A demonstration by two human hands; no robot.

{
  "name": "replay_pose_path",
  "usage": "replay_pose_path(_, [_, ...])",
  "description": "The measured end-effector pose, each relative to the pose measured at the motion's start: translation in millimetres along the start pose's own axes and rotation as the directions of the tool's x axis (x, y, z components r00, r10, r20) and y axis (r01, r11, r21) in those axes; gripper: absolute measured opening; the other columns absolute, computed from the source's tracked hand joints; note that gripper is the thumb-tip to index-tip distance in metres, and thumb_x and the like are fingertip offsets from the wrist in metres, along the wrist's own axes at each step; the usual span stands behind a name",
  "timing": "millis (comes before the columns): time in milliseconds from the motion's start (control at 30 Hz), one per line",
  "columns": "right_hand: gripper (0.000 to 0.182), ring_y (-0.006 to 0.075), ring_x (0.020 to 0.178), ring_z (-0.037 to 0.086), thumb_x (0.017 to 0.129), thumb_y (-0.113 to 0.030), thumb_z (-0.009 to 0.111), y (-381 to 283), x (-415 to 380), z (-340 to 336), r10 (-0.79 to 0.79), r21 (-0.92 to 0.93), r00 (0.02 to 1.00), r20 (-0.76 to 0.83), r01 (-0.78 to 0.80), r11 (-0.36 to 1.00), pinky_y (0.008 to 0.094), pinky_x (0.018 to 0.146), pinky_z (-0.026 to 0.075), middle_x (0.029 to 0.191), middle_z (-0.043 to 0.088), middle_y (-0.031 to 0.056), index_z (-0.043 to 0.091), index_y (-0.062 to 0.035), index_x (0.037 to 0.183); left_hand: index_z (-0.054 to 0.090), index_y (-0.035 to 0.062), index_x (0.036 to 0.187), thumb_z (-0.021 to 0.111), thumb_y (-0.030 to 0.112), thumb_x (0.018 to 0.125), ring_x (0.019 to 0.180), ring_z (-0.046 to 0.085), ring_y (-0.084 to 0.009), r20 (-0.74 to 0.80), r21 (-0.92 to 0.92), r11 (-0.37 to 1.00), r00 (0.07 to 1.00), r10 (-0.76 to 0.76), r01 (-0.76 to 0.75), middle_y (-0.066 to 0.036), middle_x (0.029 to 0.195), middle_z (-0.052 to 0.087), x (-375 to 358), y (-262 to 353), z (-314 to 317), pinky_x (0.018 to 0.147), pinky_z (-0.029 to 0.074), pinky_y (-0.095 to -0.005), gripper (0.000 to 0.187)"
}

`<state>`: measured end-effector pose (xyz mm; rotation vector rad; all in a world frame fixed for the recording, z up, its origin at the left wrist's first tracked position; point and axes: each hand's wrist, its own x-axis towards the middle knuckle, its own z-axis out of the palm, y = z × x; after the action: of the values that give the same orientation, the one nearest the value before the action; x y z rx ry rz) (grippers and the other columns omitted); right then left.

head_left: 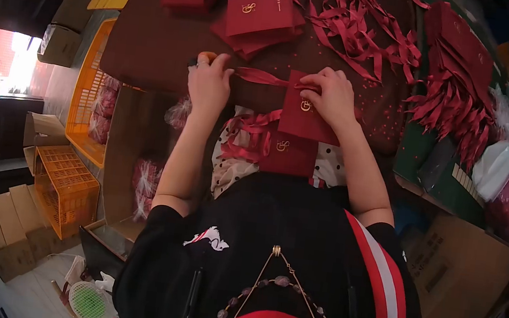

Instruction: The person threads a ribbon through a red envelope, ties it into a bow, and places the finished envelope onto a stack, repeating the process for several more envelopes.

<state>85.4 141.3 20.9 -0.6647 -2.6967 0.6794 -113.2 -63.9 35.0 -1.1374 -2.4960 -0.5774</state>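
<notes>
My right hand pinches the upper edge of a dark red paper bag with a gold logo. A red ribbon runs from that bag's top across to the fingers of my left hand. Those fingers are curled round a small orange and black object, mostly hidden; its kind I cannot tell. Another red bag rests on my lap, with loose red ribbons beside it over dotted cloth.
Stacks of red bags stand on the brown-covered table. A heap of cut ribbons and red scraps lies to their right. More ribboned bags hang over a green box. Orange crates stand at left.
</notes>
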Motion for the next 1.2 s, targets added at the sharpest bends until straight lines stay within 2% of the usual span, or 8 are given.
replay_pose_path(167, [0.030,0.0289,0.101,0.059,0.082,-0.027,0.079,6,-7,-19,-0.044,0.300,0.995,-0.087,0.068,0.951,0.0414,0.093,0.047,0.102,0.065,0.0058,0.076,-0.0157,0.109,0.070,0.0137,0.120,0.076,0.035,0.087,0.098,0.062,-0.0370,0.132,-0.403,0.862,0.912,0.388,-0.308,-0.015,0.112,0.064,-38,68,2,0.085,0.049,-0.0459,0.039])
replay_pose_path(267, [0.024,0.0291,0.098,0.061,0.086,-0.020,0.074,29,-19,-56,-0.106,0.125,0.937,-0.334,0.155,0.980,0.0399,0.087,0.050,0.102,0.067,0.0069,0.074,-0.0120,0.109,0.070,0.0103,0.122,0.076,0.040,0.087,0.092,0.062,-0.0363,0.207,-0.307,0.912,0.916,0.343,-0.272,-0.016,0.115,0.063,-52,77,19,0.084,0.049,-0.0437,0.046])
replay_pose_path(500, [0.024,0.0277,0.096,0.064,0.080,-0.028,0.078,57,-75,-100,0.234,-0.164,0.970,0.069,-0.221,0.962,0.0400,0.081,0.052,0.095,0.065,0.0048,0.073,-0.0129,0.097,0.071,0.0128,0.123,0.074,0.040,0.089,0.086,0.062,-0.0352,0.182,-0.318,0.909,0.924,0.336,-0.269,-0.017,0.107,0.063,-34,76,32,0.082,0.048,-0.0435,0.043])
replay_pose_path(733, [0.020,0.0212,0.093,0.067,0.083,-0.022,0.077,69,-81,-77,0.220,0.004,0.973,-0.074,-0.220,0.975,0.0344,0.081,0.052,0.093,0.068,0.0032,0.073,-0.0104,0.099,0.068,0.0172,0.128,0.073,0.041,0.088,0.083,0.061,-0.0349,0.228,-0.243,0.953,0.944,0.239,-0.182,-0.015,0.098,0.063,-37,83,33,0.079,0.048,-0.0431,0.047])
replay_pose_path(833, [0.012,0.0045,0.091,0.061,0.093,-0.009,0.074,76,-73,-75,0.444,0.657,0.888,-0.117,-0.266,0.705,0.0202,0.082,0.047,0.098,0.069,-0.0021,0.072,-0.0039,0.103,0.067,0.0154,0.124,0.075,0.041,0.087,0.082,0.061,-0.0335,0.164,-0.245,0.960,0.971,0.176,-0.133,-0.012,0.094,0.064,-43,86,38,0.078,0.047,-0.0422,0.045])
replay_pose_path(1067, [0.016,0.0063,0.091,0.059,0.100,-0.003,0.061,35,-37,-54,0.336,0.979,0.937,-0.094,0.149,-0.140,0.0234,0.081,0.046,0.106,0.068,0.0024,0.069,-0.0026,0.115,0.064,0.0107,0.106,0.077,0.043,0.084,0.081,0.062,-0.0323,0.202,-0.257,0.965,0.974,0.107,-0.053,-0.009,0.093,0.065,-41,88,39,0.075,0.047,-0.0426,0.042])
replay_pose_path(1100, [0.017,0.0087,0.093,0.059,0.102,-0.004,0.058,33,-35,-49,0.229,0.983,0.966,-0.118,0.146,-0.112,0.0256,0.083,0.047,0.108,0.068,0.0047,0.069,-0.0009,0.116,0.062,0.0103,0.106,0.077,0.044,0.083,0.081,0.062,-0.0340,0.220,-0.266,0.963,0.969,0.113,-0.052,-0.011,0.096,0.065,-41,87,38,0.073,0.048,-0.0437,0.043])
replay_pose_path(1200, [0.018,0.0160,0.091,0.059,0.097,-0.002,0.063,-3,-30,-43,-0.014,0.806,0.974,-0.228,0.196,0.559,0.0292,0.083,0.048,0.106,0.067,0.0045,0.072,-0.0015,0.112,0.062,0.0098,0.110,0.077,0.045,0.083,0.081,0.061,-0.0348,0.226,-0.304,0.951,0.966,0.126,-0.053,-0.012,0.097,0.064,-42,84,39,0.075,0.047,-0.0440,0.047])
